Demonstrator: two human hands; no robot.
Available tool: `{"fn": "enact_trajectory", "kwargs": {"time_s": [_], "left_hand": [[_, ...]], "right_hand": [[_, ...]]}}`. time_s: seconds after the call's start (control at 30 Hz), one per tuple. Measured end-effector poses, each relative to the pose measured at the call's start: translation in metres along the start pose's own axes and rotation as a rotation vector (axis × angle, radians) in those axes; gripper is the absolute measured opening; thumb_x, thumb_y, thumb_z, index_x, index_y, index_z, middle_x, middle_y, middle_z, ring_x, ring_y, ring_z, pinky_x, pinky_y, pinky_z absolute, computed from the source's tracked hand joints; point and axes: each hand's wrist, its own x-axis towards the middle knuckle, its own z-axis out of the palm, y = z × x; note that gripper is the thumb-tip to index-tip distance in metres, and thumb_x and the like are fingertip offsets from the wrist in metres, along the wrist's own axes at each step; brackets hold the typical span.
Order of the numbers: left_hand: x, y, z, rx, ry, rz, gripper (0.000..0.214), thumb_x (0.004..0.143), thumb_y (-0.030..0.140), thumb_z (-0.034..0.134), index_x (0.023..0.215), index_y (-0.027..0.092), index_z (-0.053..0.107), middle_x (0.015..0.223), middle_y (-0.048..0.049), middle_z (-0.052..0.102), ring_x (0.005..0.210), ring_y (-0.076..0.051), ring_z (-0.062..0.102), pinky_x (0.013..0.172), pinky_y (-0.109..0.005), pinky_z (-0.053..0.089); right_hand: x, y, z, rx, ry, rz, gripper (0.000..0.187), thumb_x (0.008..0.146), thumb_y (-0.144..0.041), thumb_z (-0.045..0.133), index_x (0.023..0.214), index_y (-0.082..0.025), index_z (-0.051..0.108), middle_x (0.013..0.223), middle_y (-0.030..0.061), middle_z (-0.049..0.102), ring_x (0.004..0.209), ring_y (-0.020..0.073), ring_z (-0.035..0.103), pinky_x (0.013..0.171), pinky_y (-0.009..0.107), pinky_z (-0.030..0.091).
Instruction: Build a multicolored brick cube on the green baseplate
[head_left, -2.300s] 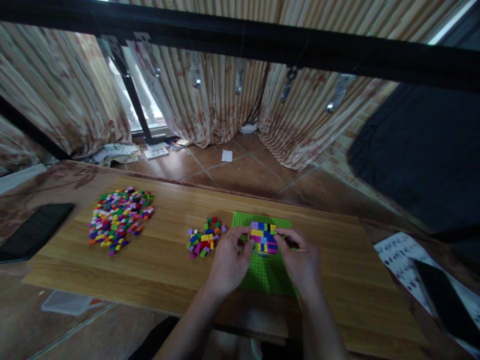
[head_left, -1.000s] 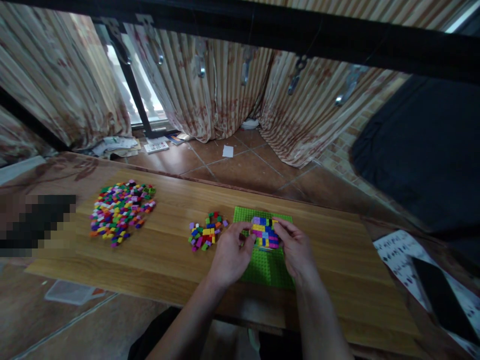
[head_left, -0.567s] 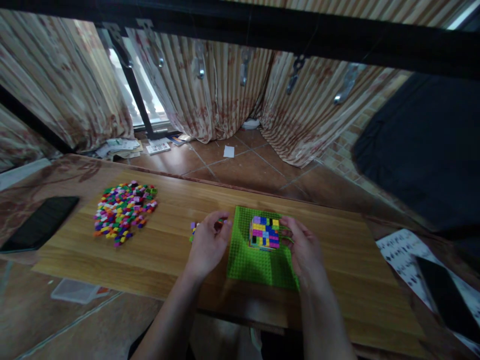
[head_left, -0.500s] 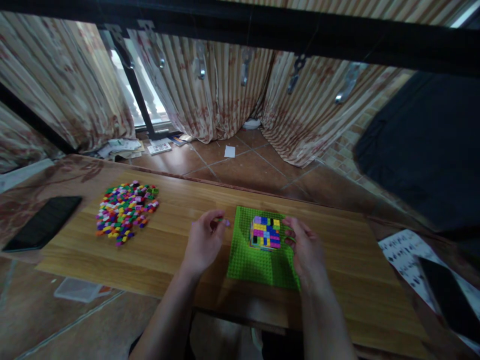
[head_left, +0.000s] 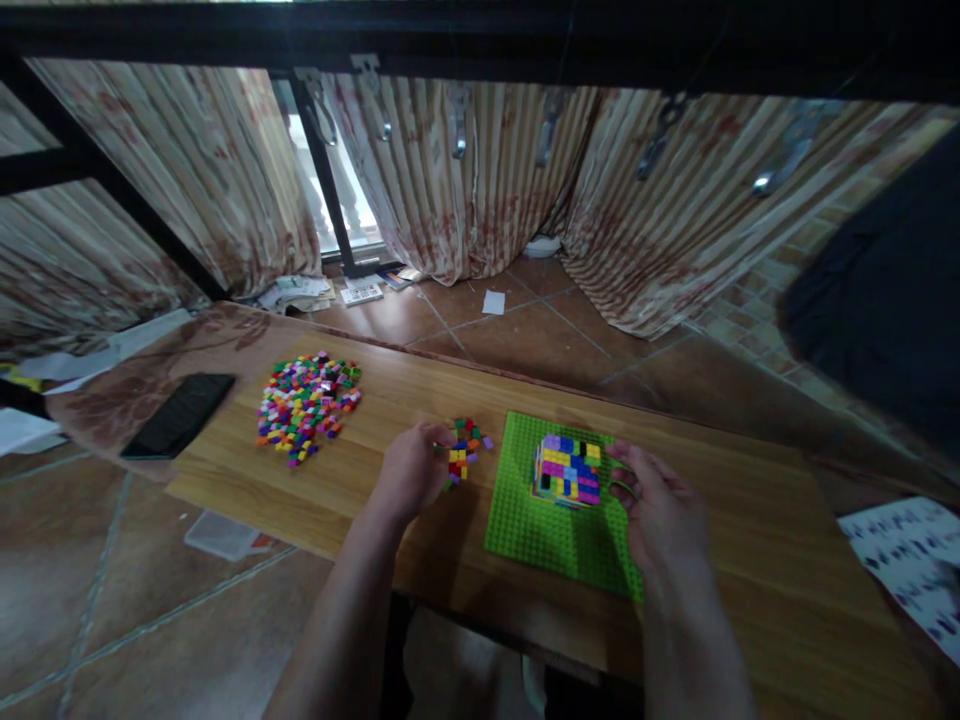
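Low in front, the desk is crossed by two bare forearms, reached in from the near edge. The right grip is held just beside the block, off its right side, fingers bent and parted; whether a brick is pinched in there cannot be told. And the left grip! It is held low by the left edge of the small pile, fingers curled, some of the bricks covered from view; whether anything is gripped cannot be seen either.

The block itself is set on the green plate, toward the far half, studs up, purple, blue, yellow, pink and black all shown on top. So it is placed between the two grips, near the right one, well apart from the left, with the small pile in between.

Farther left, the big pile is spread, well apart from both grips, and beyond it a black tablet is laid at the desk's left end. Off the right end, a printed sheet is seen.

Deeper still, a white card is left on the floor, backed by striped curtains.
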Motion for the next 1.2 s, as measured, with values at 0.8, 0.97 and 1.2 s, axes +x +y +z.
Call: {"fn": "enact_trajectory", "kwargs": {"time_s": [0.8, 0.97, 1.2], "left_hand": [[0.021, 0.019, 0.02, 0.444, 0.102, -0.059, 0.028, 0.087, 0.028, 0.045, 0.088, 0.02, 0.071, 0.089, -0.0117, 0.074, 0.094, -0.03, 0.066, 0.08, -0.039, 0.041], [0.023, 0.02, 0.016, 0.451, 0.096, -0.06, 0.029, 0.085, 0.025, 0.043, 0.086, 0.018, 0.072, 0.089, -0.0135, 0.074, 0.093, -0.029, 0.067, 0.078, -0.038, 0.042], [0.012, 0.019, 0.008, -0.418, 0.057, -0.057, 0.02, 0.08, 0.032, 0.058, 0.083, 0.018, 0.071, 0.076, -0.0039, 0.072, 0.069, -0.018, 0.064, 0.064, -0.027, 0.042]], "right_hand": [[-0.001, -0.003, -0.001, 0.032, -0.045, -0.003, 0.03, 0.056, -0.042, 0.082, 0.076, -0.02, 0.075, 0.077, 0.001, 0.072, 0.058, 0.0077, 0.051, 0.052, 0.02, 0.038], [0.001, -0.002, -0.003, 0.027, -0.039, -0.033, 0.027, 0.06, -0.041, 0.08, 0.076, -0.02, 0.075, 0.079, 0.0028, 0.073, 0.058, 0.0093, 0.051, 0.052, 0.022, 0.039], [-0.004, -0.004, 0.001, 0.108, -0.025, -0.173, 0.015, 0.069, -0.033, 0.078, 0.078, -0.021, 0.074, 0.079, 0.0012, 0.072, 0.059, 0.009, 0.052, 0.055, 0.023, 0.04]]}}
